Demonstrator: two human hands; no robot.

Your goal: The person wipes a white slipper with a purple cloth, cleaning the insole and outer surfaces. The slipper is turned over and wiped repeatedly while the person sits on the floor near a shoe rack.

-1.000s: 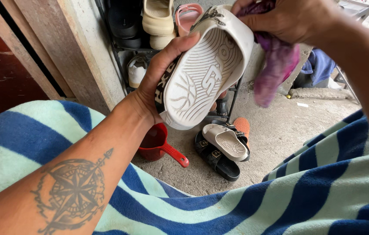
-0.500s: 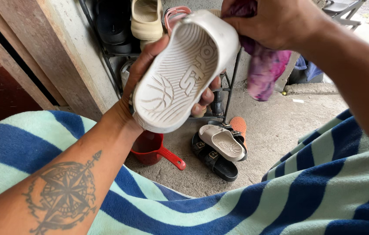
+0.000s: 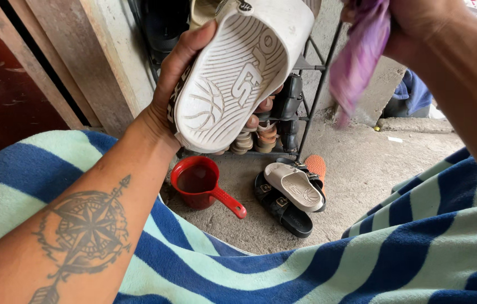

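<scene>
The left hand [image 3: 179,84] is closed around a white sandal [image 3: 238,67], sole tilted up toward the camera, above a red dipper [image 3: 202,183] on the concrete floor [image 3: 362,169]. Open air separates it from the right hand [image 3: 418,22], fist clamped on a purple cloth [image 3: 356,56] hanging near the shoe rack's [image 3: 320,90] right edge.

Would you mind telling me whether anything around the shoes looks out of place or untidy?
Yes: on the concrete floor, a white sandal lies sole-up across a black sandal, beside an orange sole, a loose pile rather than pairs. The red dipper stands upright, nothing spilled. The white slide in the left hand looks undamaged.
</scene>
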